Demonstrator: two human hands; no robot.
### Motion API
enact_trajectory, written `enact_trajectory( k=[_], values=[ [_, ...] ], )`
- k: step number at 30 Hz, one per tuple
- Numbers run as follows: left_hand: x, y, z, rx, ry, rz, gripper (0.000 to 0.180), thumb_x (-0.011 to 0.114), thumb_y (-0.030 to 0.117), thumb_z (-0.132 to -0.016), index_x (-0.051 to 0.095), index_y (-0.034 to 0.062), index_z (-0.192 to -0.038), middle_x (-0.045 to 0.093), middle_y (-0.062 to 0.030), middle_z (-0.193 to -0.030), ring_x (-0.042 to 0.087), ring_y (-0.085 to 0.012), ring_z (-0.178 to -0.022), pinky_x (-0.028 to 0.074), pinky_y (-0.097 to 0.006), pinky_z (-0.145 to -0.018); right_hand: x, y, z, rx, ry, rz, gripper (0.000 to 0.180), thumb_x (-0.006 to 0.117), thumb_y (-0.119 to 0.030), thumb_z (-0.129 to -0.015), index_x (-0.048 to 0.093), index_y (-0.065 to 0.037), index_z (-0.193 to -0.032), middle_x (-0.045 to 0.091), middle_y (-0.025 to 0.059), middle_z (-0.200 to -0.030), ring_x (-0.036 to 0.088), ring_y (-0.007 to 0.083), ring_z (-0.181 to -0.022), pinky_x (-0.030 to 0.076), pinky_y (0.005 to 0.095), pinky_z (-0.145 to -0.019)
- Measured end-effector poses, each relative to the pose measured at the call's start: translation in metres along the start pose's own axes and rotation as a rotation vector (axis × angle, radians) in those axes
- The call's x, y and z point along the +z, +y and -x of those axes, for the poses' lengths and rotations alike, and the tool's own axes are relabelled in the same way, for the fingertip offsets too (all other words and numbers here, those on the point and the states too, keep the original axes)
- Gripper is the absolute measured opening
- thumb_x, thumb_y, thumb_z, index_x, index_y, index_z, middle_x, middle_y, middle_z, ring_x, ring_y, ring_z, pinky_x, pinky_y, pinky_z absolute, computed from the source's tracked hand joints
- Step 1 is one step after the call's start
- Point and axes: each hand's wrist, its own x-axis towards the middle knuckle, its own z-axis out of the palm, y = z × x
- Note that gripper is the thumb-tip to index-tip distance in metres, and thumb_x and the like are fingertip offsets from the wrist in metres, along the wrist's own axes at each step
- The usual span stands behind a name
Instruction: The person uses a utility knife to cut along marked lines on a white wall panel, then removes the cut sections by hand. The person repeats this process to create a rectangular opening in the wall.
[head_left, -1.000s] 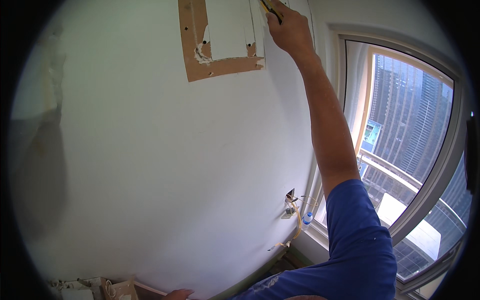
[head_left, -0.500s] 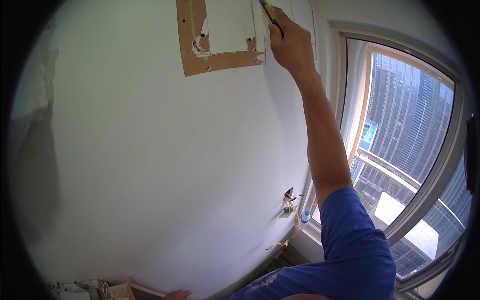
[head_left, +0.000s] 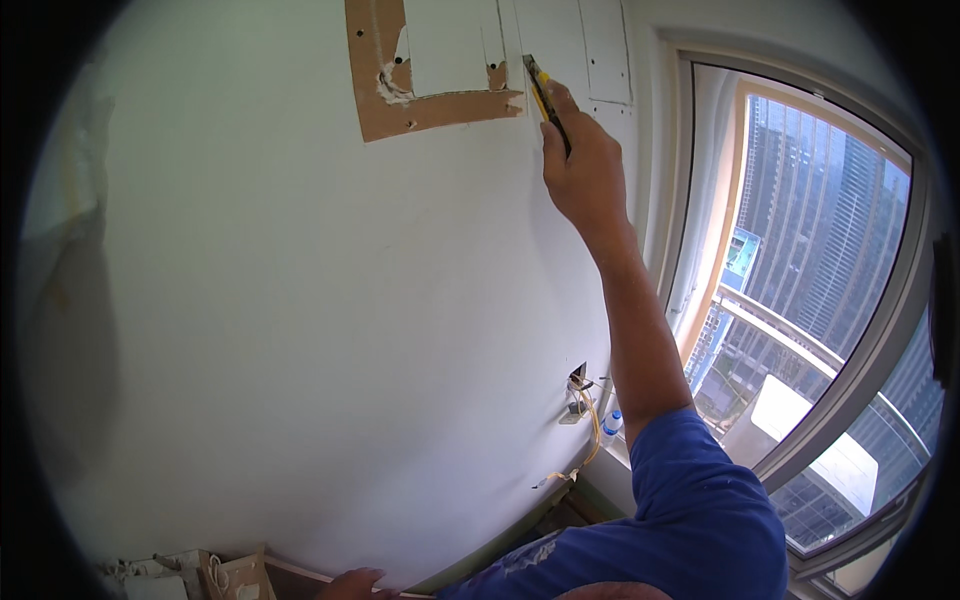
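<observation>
My right hand (head_left: 585,170) is raised high against a white wall (head_left: 300,300) and grips a yellow and black utility knife (head_left: 546,102). The blade tip touches the wall just right of a brown exposed patch (head_left: 430,112) where the surface has been stripped around a white square panel (head_left: 450,45). My arm in a blue sleeve (head_left: 700,500) reaches up from the lower right. My left hand (head_left: 352,584) shows only as fingers at the bottom edge, near the wall's base; what it holds is hidden.
A wall opening with loose wires (head_left: 582,395) sits low on the wall. A small plastic bottle (head_left: 612,424) stands on the sill beside it. A large window (head_left: 810,300) on the right looks onto tall buildings. Debris and a cardboard box (head_left: 235,575) lie at the floor.
My right hand has slid the knife down the wall, from above the brown patch's top to level with its lower edge. The view has tilted slightly.
</observation>
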Motion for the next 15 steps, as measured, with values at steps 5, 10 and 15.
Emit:
enact_trajectory(
  k=[5,10,15],
  values=[
    [0.010,-0.002,0.007,-0.008,-0.004,0.276,0.066,0.059,0.050,-0.103,0.055,0.0001,-0.146,0.053,-0.0253,-0.152,0.049,-0.0404,-0.141,0.038,-0.049,-0.120,-0.013,-0.001,0.027,0.084,-0.091,0.006,0.047,0.060,-0.007,-0.100,0.058,-0.005,-0.148,0.068,0.0221,-0.094,0.067,0.0334,-0.078,0.054,0.0423,-0.078],
    [0.003,0.004,0.002,0.007,-0.015,-0.001,0.070,0.060,0.052,-0.102,0.056,-0.0018,-0.146,0.055,-0.0267,-0.149,0.052,-0.0409,-0.139,0.042,-0.049,-0.116,-0.024,-0.003,0.017,-0.076,-0.024,0.070,0.046,0.058,-0.006,-0.102,0.057,-0.002,-0.148,0.068,0.0201,-0.091,0.066,0.0253,-0.073,0.053,0.0382,-0.072],
    [0.002,0.002,0.009,0.001,0.001,0.013,0.070,0.062,0.053,-0.100,0.060,-0.0027,-0.142,0.059,-0.0269,-0.145,0.055,-0.0421,-0.135,0.043,-0.048,-0.116,-0.048,-0.028,-0.035,-0.041,0.159,-0.132,0.045,0.056,-0.010,-0.104,0.055,0.000,-0.148,0.068,0.0202,-0.090,0.068,0.0291,-0.076,0.054,0.0420,-0.077]
  ],
)
